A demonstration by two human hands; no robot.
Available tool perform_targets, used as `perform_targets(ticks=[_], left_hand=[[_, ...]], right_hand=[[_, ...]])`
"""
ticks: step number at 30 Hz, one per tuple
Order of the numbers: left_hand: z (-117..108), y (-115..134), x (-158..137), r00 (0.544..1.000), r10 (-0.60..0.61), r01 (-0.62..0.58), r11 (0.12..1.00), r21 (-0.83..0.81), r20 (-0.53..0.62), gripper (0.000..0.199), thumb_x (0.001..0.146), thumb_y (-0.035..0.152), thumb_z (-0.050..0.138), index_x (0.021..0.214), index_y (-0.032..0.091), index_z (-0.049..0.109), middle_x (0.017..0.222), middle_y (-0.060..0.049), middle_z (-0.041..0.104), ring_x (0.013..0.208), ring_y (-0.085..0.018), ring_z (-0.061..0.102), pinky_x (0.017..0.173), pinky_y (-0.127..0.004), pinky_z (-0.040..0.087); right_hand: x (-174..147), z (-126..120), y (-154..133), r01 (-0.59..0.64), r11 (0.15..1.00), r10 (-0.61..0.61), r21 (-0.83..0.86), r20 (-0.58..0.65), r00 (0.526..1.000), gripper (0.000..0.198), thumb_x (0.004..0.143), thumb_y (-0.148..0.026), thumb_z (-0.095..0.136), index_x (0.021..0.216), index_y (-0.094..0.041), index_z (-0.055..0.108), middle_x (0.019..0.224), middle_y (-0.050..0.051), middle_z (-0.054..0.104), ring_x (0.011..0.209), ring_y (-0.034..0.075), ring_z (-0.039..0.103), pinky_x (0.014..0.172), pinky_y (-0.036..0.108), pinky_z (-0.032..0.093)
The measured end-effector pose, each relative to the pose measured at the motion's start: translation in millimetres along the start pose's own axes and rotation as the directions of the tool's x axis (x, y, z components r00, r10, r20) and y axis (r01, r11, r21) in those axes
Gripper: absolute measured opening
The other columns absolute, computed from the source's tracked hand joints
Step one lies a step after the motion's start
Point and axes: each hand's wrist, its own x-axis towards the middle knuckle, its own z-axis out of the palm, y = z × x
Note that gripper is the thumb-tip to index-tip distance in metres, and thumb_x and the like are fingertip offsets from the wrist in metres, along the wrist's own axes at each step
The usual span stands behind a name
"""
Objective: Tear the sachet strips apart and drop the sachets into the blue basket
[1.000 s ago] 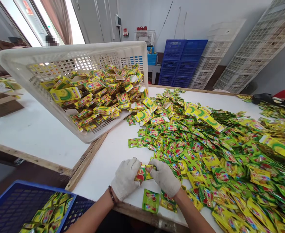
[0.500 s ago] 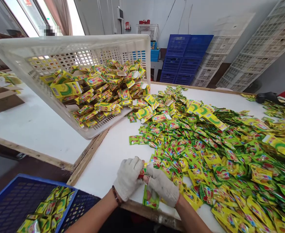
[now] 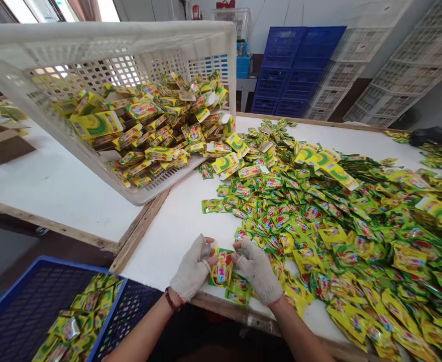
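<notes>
At the table's front edge, my left hand (image 3: 193,268) and my right hand (image 3: 256,271), both in whitish gloves with bare fingertips, hold a small green and yellow printed packet (image 3: 221,267) between them. Left thumb and fingers pinch its left edge; the right fingertips are on its upper right side. Its lettered face is turned up. Under and to the right of it lies another green packet (image 3: 239,289), close to the right hand. A large heap of green and yellow packets (image 3: 304,226) spreads just beyond and to the right.
A tilted white basket (image 3: 153,197) full of small yellow boxes (image 3: 141,130) rests on the table at the left. A blue crate (image 3: 47,261) holding filled boxes stands low at the left front. Blue crates (image 3: 281,70) and white crates (image 3: 360,45) are stacked behind.
My hands have drawn apart and the packet between them now shows its lettered face; before, the hands mostly covered it. The camera view has tipped downward slightly.
</notes>
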Motion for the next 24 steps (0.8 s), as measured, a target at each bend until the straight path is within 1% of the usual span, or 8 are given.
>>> perform_targets(ticks=[3,6,7,9,11,14,18,24], left_hand=[[-5.4,0.9,-2.1,0.996,0.005,-0.021,0.983,0.183,0.091,0.032,0.078,0.032,0.058,0.104,0.018,0.047,0.092,-0.003,0.058,0.082,-0.015,0.056,0.075,-0.028,0.046],[-10.1,4.5,0.1,0.986,0.058,-0.101,0.951,0.293,0.154,0.021,0.080,0.034,0.055,0.092,0.017,0.051,0.082,0.000,0.055,0.076,-0.012,0.051,0.069,-0.024,0.043],[-10.9,5.5,1.6,0.985,0.078,-0.123,0.945,0.304,0.157,0.019,0.081,0.034,0.054,0.086,0.016,0.051,0.079,0.001,0.054,0.073,-0.012,0.049,0.067,-0.023,0.042],[-11.3,6.4,5.0,0.985,0.104,-0.141,0.944,0.300,0.136,0.018,0.080,0.033,0.054,0.078,0.016,0.049,0.073,0.002,0.051,0.069,-0.010,0.047,0.063,-0.022,0.040],[-10.6,6.0,7.2,0.990,0.086,-0.112,0.961,0.251,0.111,0.019,0.077,0.031,0.058,0.083,0.017,0.048,0.073,0.003,0.051,0.066,-0.010,0.047,0.061,-0.021,0.039],[-9.4,5.9,6.7,0.994,0.040,-0.058,0.983,0.176,0.102,0.029,0.075,0.032,0.060,0.097,0.018,0.046,0.079,0.002,0.056,0.068,-0.011,0.051,0.063,-0.023,0.042],[-8.4,12.8,5.4,0.987,0.099,-0.131,0.950,0.285,0.127,0.025,0.080,0.038,0.053,0.078,0.014,0.055,0.074,0.000,0.055,0.070,-0.012,0.050,0.065,-0.023,0.041],[-7.8,28.5,11.6,0.989,0.037,-0.085,0.933,0.351,0.141,0.024,0.077,0.038,0.056,0.073,0.013,0.055,0.065,0.003,0.052,0.062,-0.010,0.045,0.059,-0.022,0.038]], right_hand=[[-8.8,3.2,5.6,-0.037,0.999,0.040,-0.034,0.089,0.995,0.019,0.076,-0.032,0.049,0.083,-0.017,0.058,0.071,0.001,0.060,0.064,0.013,0.053,0.058,0.023,0.042],[-12.0,4.8,2.9,-0.018,0.991,0.032,-0.135,0.102,0.994,0.019,0.078,-0.032,0.048,0.072,-0.016,0.058,0.068,0.001,0.058,0.065,0.013,0.052,0.060,0.023,0.041],[-11.7,5.6,1.7,-0.016,0.993,0.026,-0.115,0.087,0.996,0.018,0.078,-0.032,0.048,0.075,-0.016,0.058,0.071,0.001,0.059,0.066,0.013,0.052,0.060,0.023,0.041],[-10.1,7.4,-0.4,-0.031,0.999,0.032,-0.015,0.072,0.997,0.024,0.077,-0.032,0.049,0.093,-0.016,0.056,0.074,0.001,0.059,0.067,0.012,0.053,0.059,0.022,0.042],[-9.0,7.8,-2.6,-0.038,0.999,0.037,0.023,0.074,0.997,0.032,0.077,-0.032,0.049,0.104,-0.014,0.054,0.075,0.001,0.060,0.066,0.013,0.054,0.057,0.022,0.042],[-10.8,4.4,-8.0,0.038,0.991,-0.026,-0.130,0.093,0.995,0.023,0.080,-0.032,0.048,0.089,-0.016,0.062,0.078,0.003,0.063,0.072,0.014,0.055,0.065,0.023,0.042],[-13.6,-1.6,-16.3,0.121,0.967,-0.094,-0.225,0.129,0.987,0.026,0.084,-0.033,0.046,0.078,-0.017,0.065,0.077,0.002,0.065,0.073,0.013,0.056,0.068,0.023,0.041],[-10.1,-2.5,-21.0,0.016,0.980,0.005,-0.197,0.107,0.994,0.021,0.079,-0.031,0.051,0.082,-0.016,0.065,0.067,-0.001,0.063,0.059,0.011,0.053,0.056,0.020,0.040]])
